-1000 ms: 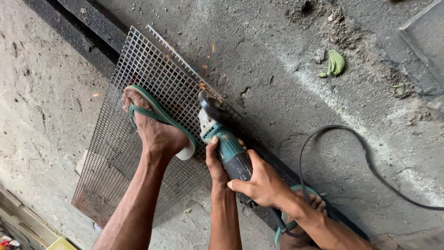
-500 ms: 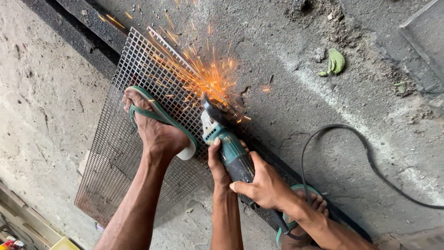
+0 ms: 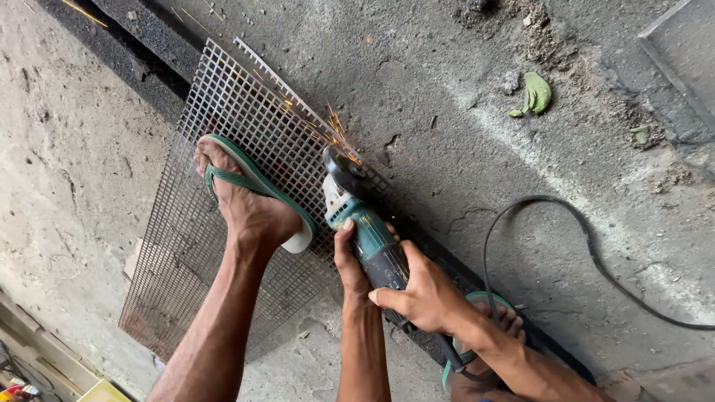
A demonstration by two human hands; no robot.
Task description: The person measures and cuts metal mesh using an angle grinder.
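Both hands, left hand (image 3: 350,260) and right hand (image 3: 424,298), clasp the angle grinder (image 3: 365,223), disc pointing up-left onto wire mesh (image 3: 246,134).

Both hands grip a teal angle grinder (image 3: 366,232) at the centre of the frame: the left hand (image 3: 350,260) wraps the body from the left, the right hand (image 3: 424,296) clasps it lower down. Its disc (image 3: 339,170) touches the right edge of a wire mesh (image 3: 238,112), with a few small sparks (image 3: 335,123) just above. A foot (image 3: 249,205) in a green sandal (image 3: 253,179) presses on the mesh at centre left. A black cable (image 3: 588,246) loops across the concrete (image 3: 462,89) at right. A green leaf (image 3: 536,93) lies upper right.
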